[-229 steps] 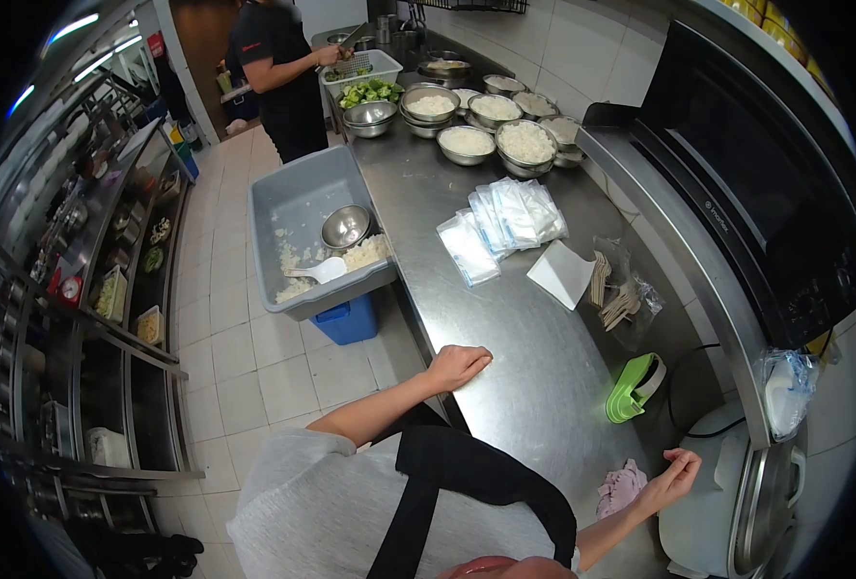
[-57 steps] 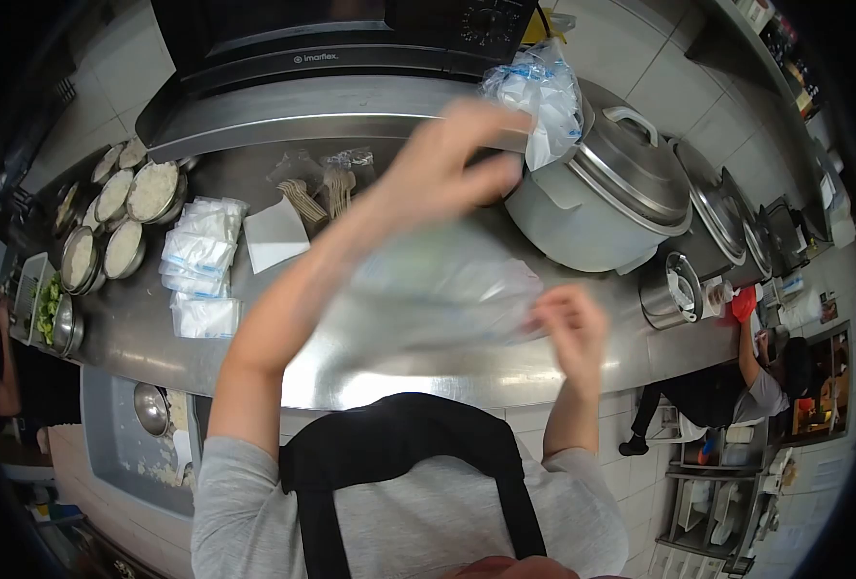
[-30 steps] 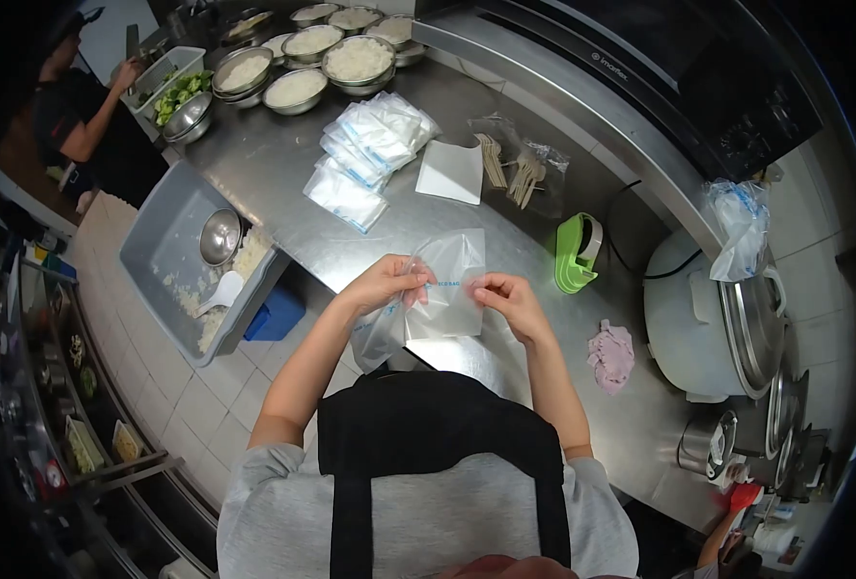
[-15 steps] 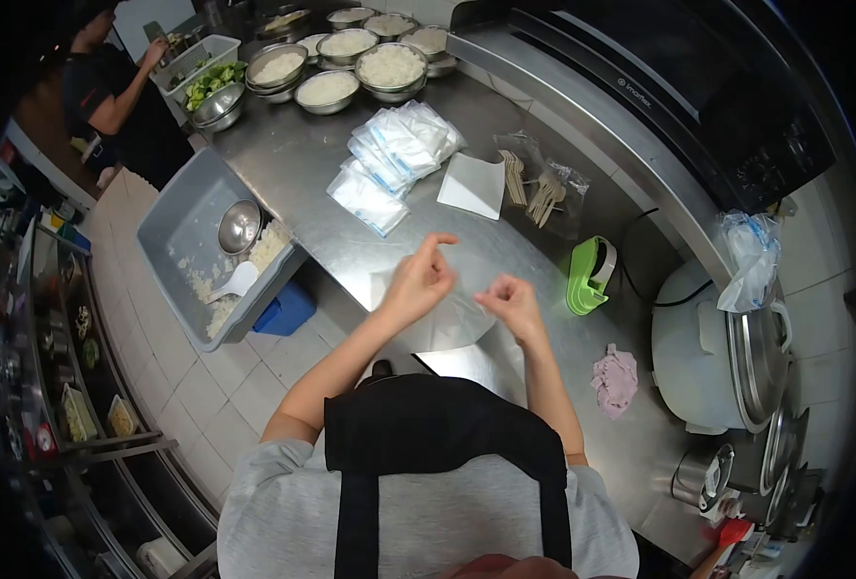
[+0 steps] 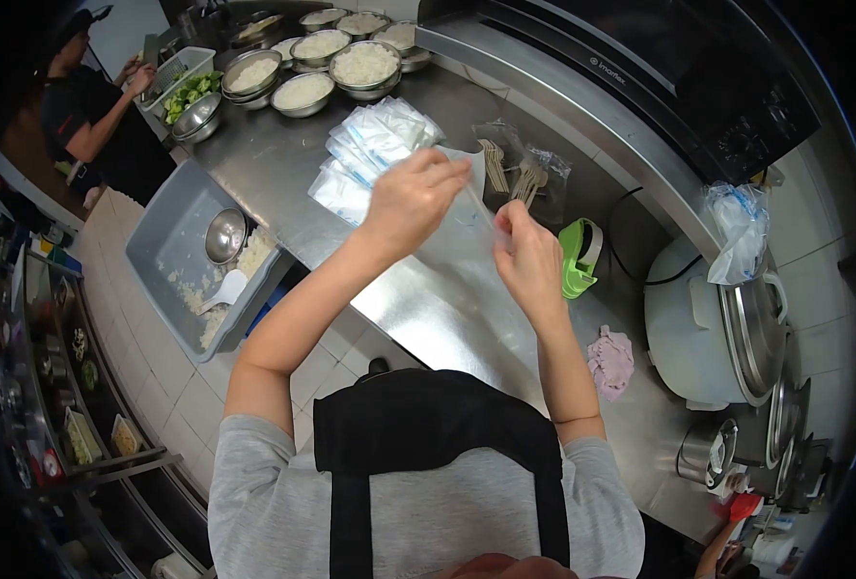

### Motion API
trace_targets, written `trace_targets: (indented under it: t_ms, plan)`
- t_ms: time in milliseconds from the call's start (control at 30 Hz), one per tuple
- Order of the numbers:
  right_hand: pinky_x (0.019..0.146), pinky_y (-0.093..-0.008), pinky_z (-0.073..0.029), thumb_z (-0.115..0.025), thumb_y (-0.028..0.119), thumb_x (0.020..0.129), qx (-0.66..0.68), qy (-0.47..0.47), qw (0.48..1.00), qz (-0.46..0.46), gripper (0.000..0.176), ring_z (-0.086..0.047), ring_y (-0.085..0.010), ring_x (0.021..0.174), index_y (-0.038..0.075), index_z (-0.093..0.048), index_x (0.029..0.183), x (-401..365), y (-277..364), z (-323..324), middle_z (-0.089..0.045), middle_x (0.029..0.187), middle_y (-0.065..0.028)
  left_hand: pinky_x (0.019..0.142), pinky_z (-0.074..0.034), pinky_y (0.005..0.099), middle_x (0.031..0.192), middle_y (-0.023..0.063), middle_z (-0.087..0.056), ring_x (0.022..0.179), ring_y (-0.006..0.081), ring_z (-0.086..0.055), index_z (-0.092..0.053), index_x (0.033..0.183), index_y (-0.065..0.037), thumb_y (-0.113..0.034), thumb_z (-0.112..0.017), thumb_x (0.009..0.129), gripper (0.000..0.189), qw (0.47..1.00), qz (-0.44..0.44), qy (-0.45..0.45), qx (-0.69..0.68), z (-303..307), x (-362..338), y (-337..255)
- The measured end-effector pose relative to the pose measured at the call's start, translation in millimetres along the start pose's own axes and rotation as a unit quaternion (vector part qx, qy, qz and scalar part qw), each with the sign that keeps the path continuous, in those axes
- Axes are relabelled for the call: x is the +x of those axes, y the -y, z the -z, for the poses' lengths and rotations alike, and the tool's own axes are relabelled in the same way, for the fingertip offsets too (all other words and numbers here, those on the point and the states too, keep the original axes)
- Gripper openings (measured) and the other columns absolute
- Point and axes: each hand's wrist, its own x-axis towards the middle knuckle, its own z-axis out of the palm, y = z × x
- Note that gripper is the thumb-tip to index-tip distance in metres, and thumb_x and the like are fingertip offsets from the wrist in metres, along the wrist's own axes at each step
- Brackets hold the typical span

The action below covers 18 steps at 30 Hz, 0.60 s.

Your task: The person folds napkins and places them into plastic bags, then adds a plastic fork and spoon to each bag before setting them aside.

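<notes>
A thin clear plastic bag (image 5: pixel 467 220) is stretched between my two hands above the steel counter. My left hand (image 5: pixel 416 201) pinches one side of it, close to the packs of folded plastic bags (image 5: pixel 360 159). The fingers of my right hand (image 5: pixel 528 253) are closed on its other side, just left of the green holder (image 5: pixel 579 259). White paper (image 5: pixel 476 172) lies partly hidden behind my left hand and the bag. Wooden cutlery (image 5: pixel 524 183) in clear plastic lies beyond my right hand.
A grey tub (image 5: pixel 158 275) with rice, a metal bowl and a white scoop is at the left. Rice bowls (image 5: pixel 303 94) stand at the back. A pink cloth (image 5: pixel 610 362) and a large pot (image 5: pixel 689 338) are on the right. A co-worker (image 5: pixel 110 130) stands at the upper left.
Both hands have moved up and away from my body, raising the clear bag from low over the counter. The camera view has shifted slightly.
</notes>
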Motion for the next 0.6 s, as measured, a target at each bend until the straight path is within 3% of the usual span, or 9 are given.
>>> trace_targets:
  t_ms: [33,67,167,300,333,400,467,533,600]
  plan:
    - [0.064,-0.0417,-0.044,-0.054,-0.001,0.068,0.017,-0.053,0.998,0.037,0.016,-0.057,-0.034,0.071,0.002,-0.05,0.084,0.8,1.3,2.2,-0.059,0.077,-0.0153,0.069,-0.051,0.029,0.108,0.0019,-0.062,0.091,0.0211,-0.059,-0.067,0.088,-0.007,-0.001,-0.057,0.066,0.026,0.995,-0.004,-0.102,-0.019,9.0,3.9,1.6]
    - [0.067,-0.0403,-0.044,-0.053,-0.002,0.069,0.034,-0.105,0.991,0.074,0.02,-0.056,-0.0333,0.076,0.001,-0.051,0.088,1.2,1.6,2.7,-0.058,0.082,-0.0156,0.069,-0.051,0.029,0.108,0.0019,-0.062,0.091,0.0211,-0.059,-0.067,0.088,-0.007,-0.001,-0.057,0.066,0.026,0.995,-0.004,-0.102,-0.022,13.0,-1.6,3.3]
    - [0.074,-0.0393,-0.042,-0.054,-0.003,0.069,0.1,-0.122,0.98,0.121,0.026,-0.054,-0.0333,0.086,0.0,-0.051,0.094,-9.9,-16.5,-26.1,-0.056,0.09,-0.0166,0.067,-0.051,0.0285,0.111,0.0011,-0.062,0.092,0.021,-0.059,-0.067,0.093,-0.007,0.003,-0.058,0.063,0.033,0.991,-0.022,-0.131,-0.002,20.6,-34.2,-3.7]
    - [0.078,-0.0405,-0.041,-0.056,0.0,0.069,0.084,-0.114,0.985,0.094,0.027,-0.052,-0.0341,0.091,0.0,-0.052,0.096,-40.8,-56.2,-87.8,-0.054,0.096,-0.0163,0.07,-0.053,0.0257,0.131,0.0004,-0.048,0.116,0.024,-0.048,-0.058,0.114,-0.011,0.008,-0.055,0.062,0.055,0.986,0.121,0.114,-0.013,-34.9,-135.0,-22.4]
    - [0.08,-0.0405,-0.04,-0.059,0.003,0.069,0.061,-0.053,0.994,0.077,0.028,-0.051,-0.0339,0.094,0.001,-0.052,0.097,-57.3,-69.5,-108.9,-0.054,0.099,-0.0155,0.071,-0.053,0.0262,0.139,0.0011,-0.038,0.124,0.0243,-0.039,-0.051,0.122,-0.013,0.01,-0.052,0.064,0.062,0.974,0.134,0.178,-0.027,-48.2,-156.9,-29.1]
    - [0.082,-0.0404,-0.039,-0.061,0.005,0.069,0.036,0.015,0.997,0.061,0.03,-0.05,-0.0336,0.097,0.001,-0.053,0.098,-74.1,-79.4,-120.3,-0.053,0.101,-0.0148,0.071,-0.054,0.0268,0.141,0.0028,-0.034,0.127,0.0244,-0.036,-0.05,0.123,-0.013,0.009,-0.051,0.066,0.061,0.965,0.142,0.218,-0.037,-69.3,-186.2,-39.8]
    - [0.083,-0.0386,-0.04,-0.066,0.011,0.068,0.094,0.146,0.983,0.058,0.035,-0.049,-0.0327,0.099,0.002,-0.053,0.099,-75.5,-87.5,-115.6,-0.053,0.103,-0.0138,0.072,-0.054,0.0274,0.141,0.0035,-0.033,0.128,0.0247,-0.034,-0.049,0.124,-0.012,0.009,-0.051,0.067,0.061,0.964,0.14,0.215,-0.066,-76.9,-191.6,-45.8]
    - [0.081,-0.0383,-0.041,-0.067,0.015,0.069,0.151,0.16,0.972,0.077,0.034,-0.052,-0.0329,0.094,0.002,-0.054,0.098,-54.6,-103.8,-110.4,-0.055,0.099,-0.0145,0.073,-0.054,0.0281,0.142,0.0042,-0.031,0.129,0.0249,-0.033,-0.048,0.125,-0.012,0.009,-0.05,0.067,0.061,0.962,0.14,0.215,-0.1,-80.7,-193.7,-50.7]
    - [0.077,-0.0387,-0.043,-0.064,0.015,0.073,0.201,0.099,0.974,0.014,0.026,-0.054,-0.033,0.087,0.001,-0.057,0.093,-22.2,-117.4,-111.9,-0.056,0.093,-0.0154,0.077,-0.054,0.0292,0.143,0.0051,-0.03,0.13,0.0252,-0.031,-0.053,0.12,-0.012,0.007,-0.051,0.068,0.056,0.941,0.089,0.302,-0.121,-79.5,-186.2,-49.7]
